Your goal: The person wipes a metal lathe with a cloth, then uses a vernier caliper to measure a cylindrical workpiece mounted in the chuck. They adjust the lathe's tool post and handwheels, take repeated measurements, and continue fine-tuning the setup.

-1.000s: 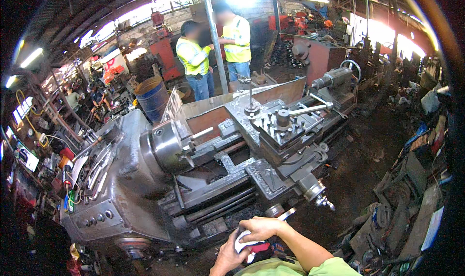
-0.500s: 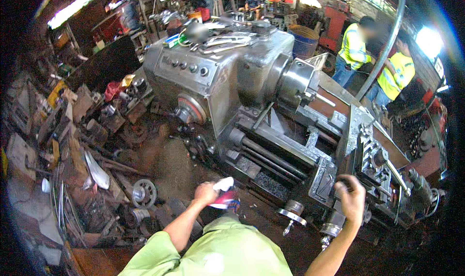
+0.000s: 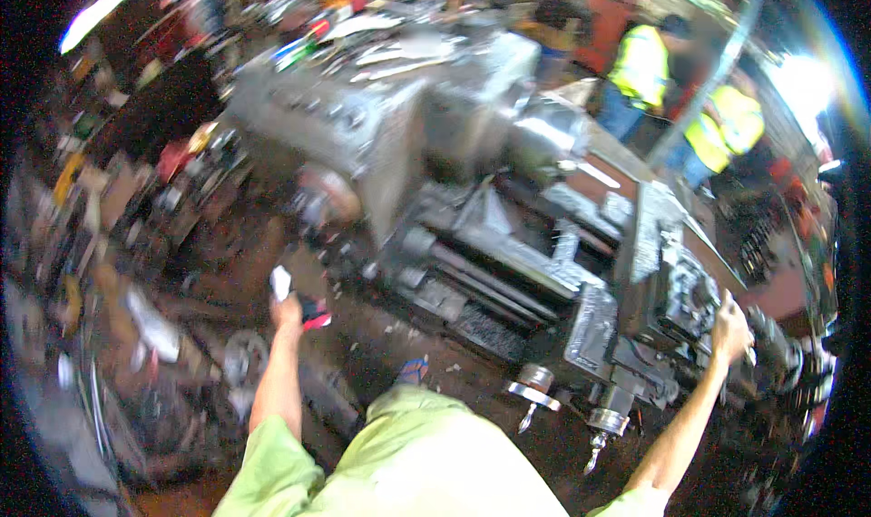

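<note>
left grip [image 3: 287, 310]: holding white rag [image 3: 280, 281] and red thing [image 3: 317, 317], in front of lathe [image 3: 392, 159], by its left end | rag: looks light, soft, hard to break; bunch its middle | right grip [image 3: 729, 329]: at lathe's right part, blurry, can't tell if holding

Your arms spread apart: the left extends forward, its hand [image 3: 287, 310] closed in a grip; the right reaches farther out sideways, its hand [image 3: 729, 333] blurred, finger pose unclear.
</note>
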